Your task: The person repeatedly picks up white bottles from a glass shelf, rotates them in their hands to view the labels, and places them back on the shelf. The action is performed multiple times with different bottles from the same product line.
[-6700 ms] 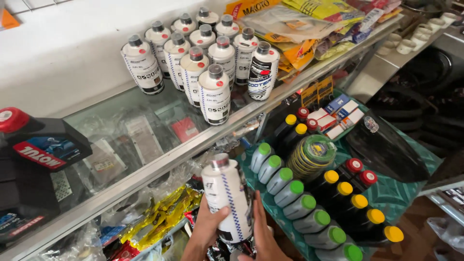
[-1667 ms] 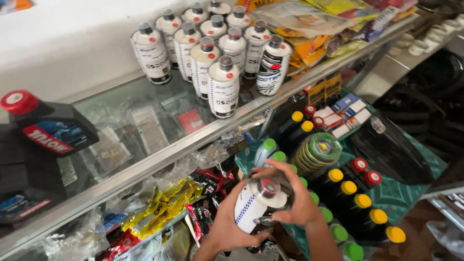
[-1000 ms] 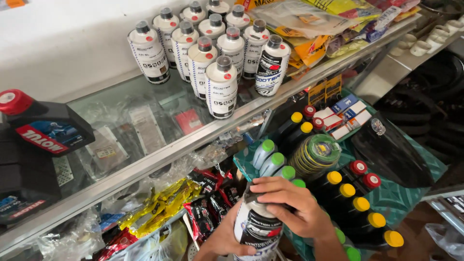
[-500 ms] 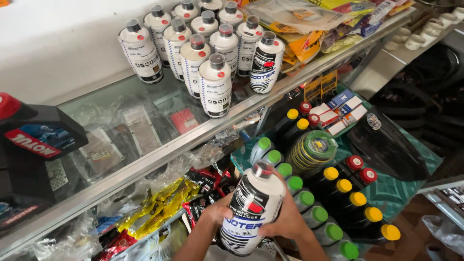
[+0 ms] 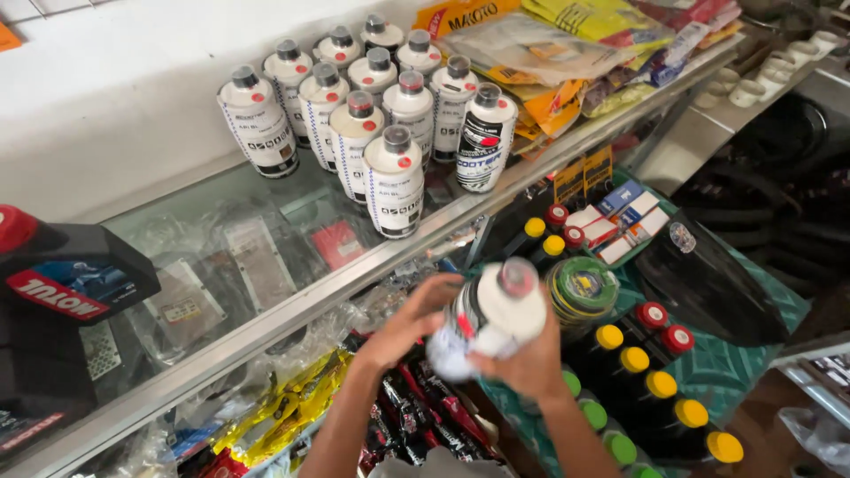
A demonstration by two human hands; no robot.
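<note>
Both hands grip a white oil bottle (image 5: 492, 320) below the glass shelf (image 5: 266, 265): the left hand (image 5: 403, 323) wraps its side, the right hand (image 5: 527, 363) cups it from beneath. It appears mid-lift; joining the standing white bottles (image 5: 372, 133) calls for raising it upright.

11 bottles (image 5: 372, 106) stand on the glass shelf (image 5: 221, 265); packets (image 5: 567, 44) lie to their right.
</note>
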